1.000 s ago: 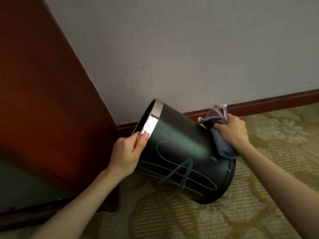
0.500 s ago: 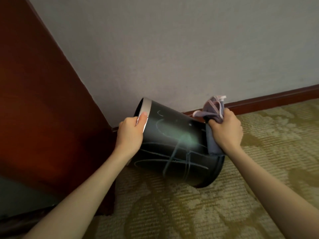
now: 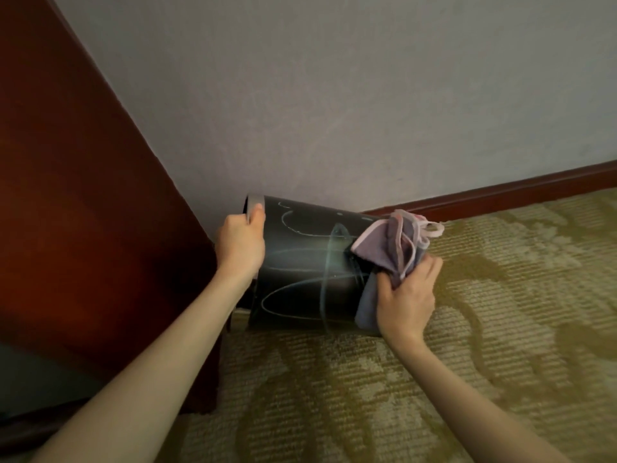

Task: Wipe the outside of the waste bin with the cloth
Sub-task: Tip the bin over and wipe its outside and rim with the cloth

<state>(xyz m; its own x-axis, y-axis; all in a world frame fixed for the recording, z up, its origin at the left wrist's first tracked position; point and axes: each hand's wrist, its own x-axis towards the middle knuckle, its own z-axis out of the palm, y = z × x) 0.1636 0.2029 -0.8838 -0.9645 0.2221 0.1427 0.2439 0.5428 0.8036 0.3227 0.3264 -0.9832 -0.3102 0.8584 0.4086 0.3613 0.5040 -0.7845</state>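
A black waste bin [image 3: 300, 265] with a silver rim lies tipped on its side, mouth to the left, its wall marked with pale scribbled lines. My left hand [image 3: 241, 243] grips the silver rim, thumb on the outside. My right hand [image 3: 408, 292] clutches a bunched purple-grey cloth [image 3: 390, 248] with pink edging and presses it against the bin's base end. The bin's bottom is hidden behind the cloth and hand.
A dark red wooden panel [image 3: 83, 212] stands close on the left, touching distance from the bin's mouth. A grey wall [image 3: 334, 95] with a dark red skirting board [image 3: 500, 192] runs behind. Patterned olive carpet [image 3: 484, 345] covers the floor.
The bin has tipped further toward horizontal and rotated in my left hand. My right hand with the cloth has slid down and around the base end.
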